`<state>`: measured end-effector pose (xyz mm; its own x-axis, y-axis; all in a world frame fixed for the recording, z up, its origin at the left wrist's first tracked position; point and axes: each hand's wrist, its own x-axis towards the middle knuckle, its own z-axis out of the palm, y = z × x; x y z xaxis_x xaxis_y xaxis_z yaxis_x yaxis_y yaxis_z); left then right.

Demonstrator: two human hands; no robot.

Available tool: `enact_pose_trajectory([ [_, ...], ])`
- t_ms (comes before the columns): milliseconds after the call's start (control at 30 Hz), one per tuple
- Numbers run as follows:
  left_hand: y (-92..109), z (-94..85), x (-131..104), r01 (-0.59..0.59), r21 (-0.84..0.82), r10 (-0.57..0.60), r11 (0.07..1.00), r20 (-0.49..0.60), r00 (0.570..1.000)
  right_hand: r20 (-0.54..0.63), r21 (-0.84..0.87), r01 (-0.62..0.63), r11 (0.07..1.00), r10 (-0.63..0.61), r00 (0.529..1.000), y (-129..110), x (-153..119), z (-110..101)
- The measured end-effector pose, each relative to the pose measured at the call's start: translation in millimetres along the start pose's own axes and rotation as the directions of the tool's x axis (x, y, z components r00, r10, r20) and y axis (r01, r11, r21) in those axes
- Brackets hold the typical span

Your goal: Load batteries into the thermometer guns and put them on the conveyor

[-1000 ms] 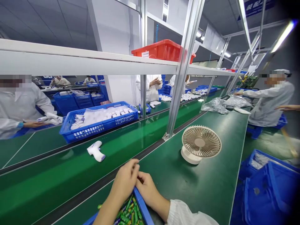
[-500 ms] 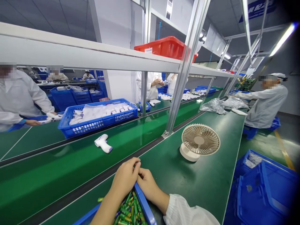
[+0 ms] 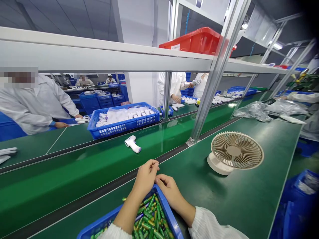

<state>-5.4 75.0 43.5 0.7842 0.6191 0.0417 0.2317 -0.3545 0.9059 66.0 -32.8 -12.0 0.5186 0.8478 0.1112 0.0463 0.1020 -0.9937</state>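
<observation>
My left hand (image 3: 147,173) is loosely curled above the far corner of a blue bin (image 3: 171,212). Right beside it, my right hand (image 3: 169,190) rests at the bin's outer corner, its fingers bent inward. No object shows in either hand, though the undersides of the fingers are hidden. Many green and gold batteries (image 3: 152,219) fill the bin, partly covered by my left forearm. Past my hands, a white and purple handheld thermometer (image 3: 133,144) lies on the green conveyor belt (image 3: 99,162).
A beige fan (image 3: 234,151) stands on the bench to my right. Across the belt is a blue basket (image 3: 124,121) of white thermometers, with a co-worker (image 3: 37,103) at left. A metal post (image 3: 214,76) and shelf (image 3: 112,59) cross ahead. Plastic bags (image 3: 259,111) lie farther right.
My view has turned left, so the scene sits farther right. My hands, pressed together before, are now slightly apart at the bin's corner, and more of the batteries shows.
</observation>
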Motion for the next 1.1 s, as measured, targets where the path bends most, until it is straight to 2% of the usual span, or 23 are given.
enact_pose_trajectory([
  [633,-0.2,0.6,-1.3,0.007,-0.006,-0.007,1.0,-0.014,1.0,0.013,-0.058,0.015,0.998,-0.014,1.0,-1.9,-0.5,-1.5],
  [1100,-1.8,6.0,-3.9,0.005,-0.042,-0.007,0.999,-0.061,0.998,0.045,-0.091,-0.023,0.996,0.027,0.999,-0.9,-1.4,-5.8],
])
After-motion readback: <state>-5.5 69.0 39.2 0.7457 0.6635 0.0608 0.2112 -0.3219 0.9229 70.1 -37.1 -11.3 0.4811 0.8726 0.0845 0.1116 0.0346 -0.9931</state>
